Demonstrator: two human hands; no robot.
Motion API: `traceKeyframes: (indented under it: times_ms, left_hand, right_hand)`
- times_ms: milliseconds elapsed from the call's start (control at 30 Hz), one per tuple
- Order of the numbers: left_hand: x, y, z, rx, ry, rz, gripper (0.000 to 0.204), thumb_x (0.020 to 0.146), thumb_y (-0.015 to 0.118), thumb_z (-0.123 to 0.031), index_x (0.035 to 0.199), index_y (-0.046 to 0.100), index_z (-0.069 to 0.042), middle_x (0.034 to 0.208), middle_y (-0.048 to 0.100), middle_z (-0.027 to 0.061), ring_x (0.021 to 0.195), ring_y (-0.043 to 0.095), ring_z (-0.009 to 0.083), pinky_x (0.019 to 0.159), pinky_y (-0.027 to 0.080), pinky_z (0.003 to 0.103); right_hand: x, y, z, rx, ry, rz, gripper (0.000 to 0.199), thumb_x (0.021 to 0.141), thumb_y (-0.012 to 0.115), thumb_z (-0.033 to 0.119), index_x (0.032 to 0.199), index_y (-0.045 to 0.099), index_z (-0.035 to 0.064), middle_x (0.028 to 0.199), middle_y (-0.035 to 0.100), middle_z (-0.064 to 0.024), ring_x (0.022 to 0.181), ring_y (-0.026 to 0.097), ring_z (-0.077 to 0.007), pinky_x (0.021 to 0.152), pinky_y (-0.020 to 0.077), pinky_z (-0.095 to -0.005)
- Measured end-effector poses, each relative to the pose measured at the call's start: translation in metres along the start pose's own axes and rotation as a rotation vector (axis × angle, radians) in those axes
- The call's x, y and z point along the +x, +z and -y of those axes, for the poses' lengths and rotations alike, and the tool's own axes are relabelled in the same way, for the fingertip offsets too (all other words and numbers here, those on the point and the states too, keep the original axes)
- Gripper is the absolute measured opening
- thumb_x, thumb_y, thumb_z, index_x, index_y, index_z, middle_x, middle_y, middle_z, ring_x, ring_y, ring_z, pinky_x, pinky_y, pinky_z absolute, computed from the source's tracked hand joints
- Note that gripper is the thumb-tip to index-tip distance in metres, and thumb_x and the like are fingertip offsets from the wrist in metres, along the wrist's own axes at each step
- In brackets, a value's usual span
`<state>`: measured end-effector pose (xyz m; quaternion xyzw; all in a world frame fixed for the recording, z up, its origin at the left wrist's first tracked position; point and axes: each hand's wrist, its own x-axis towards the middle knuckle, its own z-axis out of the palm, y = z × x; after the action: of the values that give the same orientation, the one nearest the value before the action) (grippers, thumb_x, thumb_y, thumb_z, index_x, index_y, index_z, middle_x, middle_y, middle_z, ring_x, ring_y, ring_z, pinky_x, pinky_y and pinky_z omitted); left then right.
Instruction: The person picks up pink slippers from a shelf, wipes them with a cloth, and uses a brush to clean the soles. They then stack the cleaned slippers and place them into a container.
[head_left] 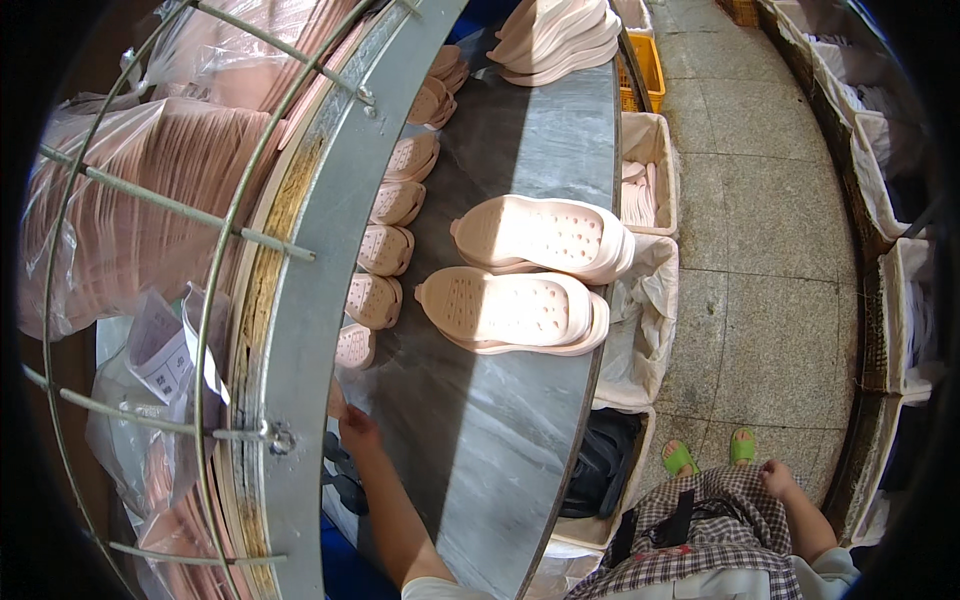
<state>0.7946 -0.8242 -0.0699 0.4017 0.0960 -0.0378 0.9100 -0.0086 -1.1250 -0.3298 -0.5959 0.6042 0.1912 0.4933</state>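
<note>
- On the grey marbled tabletop (500, 440), two nested stacks of pale pink clog-shaped pieces lie side by side, the far stack (530, 235) just beside the near stack (505, 305); nesting probably saves room and keeps like shapes together.
- Along the table's left side runs a row of pale pink shoes (385, 248), partly covered by the grey shelf edge (305, 330); lined up so, each is likely easy to pick out singly.
- Just below the nearest shoe of that row, the left hand (360, 428) reaches in at the shelf edge, fingers bent; their tips are partly hidden, so I cannot tell whether they pinch anything.
- Beside the checked garment (745, 500), the right hand (776, 480) hangs low with curled fingers, seemingly kept out of the way; whether it pinches cloth cannot be told.
- Against the table's right edge stand cloth-lined baskets (670, 180), one with pink pieces (638, 195), another with dark pieces (603, 460); the lining perhaps prevents scuffs.
- Left of the shelf edge, a wire rack (230, 226) fronts bagged pink sheets (170, 180), presumably stopping spills.
</note>
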Motion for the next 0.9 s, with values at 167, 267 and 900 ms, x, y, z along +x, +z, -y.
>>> traceKeyframes:
  times_ms: [167, 267, 900]
  left_hand:
    - [0.005, 0.086, 0.042, 0.249, 0.026, -0.108, 0.023, 0.091, 0.049, -0.018, 0.108, 0.055, -0.003, 0.102, 0.055, 0.0082, 0.098, 0.053, 0.023, 0.08, 0.051, 0.036]
    - [0.029, 0.089, 0.059, 0.624, -0.011, -0.183, 0.033, 0.09, 0.051, -0.026, 0.117, 0.05, -0.007, 0.122, 0.044, 0.0069, 0.117, 0.036, 0.0275, 0.086, 0.046, 0.044]
    - [0.031, 0.054, 0.041, -0.065, -0.13, 0.296, 0.034, 0.093, 0.047, -0.015, 0.121, 0.048, 0.003, 0.117, 0.051, 0.0144, 0.107, 0.05, 0.0314, 0.092, 0.048, 0.046]
  right_hand:
    - [0.007, -0.007, -0.011, 0.037, 0.03, -0.077, 0.023, 0.081, 0.057, 0.014, 0.096, 0.062, -0.001, 0.093, 0.065, -0.0193, 0.09, 0.062, -0.0323, 0.08, 0.0483, -0.0393]
    - [0.005, -0.01, -0.013, 0.132, 0.046, -0.107, 0.022, 0.08, 0.057, 0.013, 0.096, 0.062, -0.0011, 0.091, 0.065, -0.0192, 0.088, 0.063, -0.0316, 0.079, 0.0484, -0.0384]
    - [0.009, -0.001, -0.007, 0.075, -0.05, -0.046, 0.028, 0.082, 0.057, 0.019, 0.098, 0.061, -0.0035, 0.093, 0.065, -0.0206, 0.088, 0.063, -0.0337, 0.077, 0.049, -0.0407]
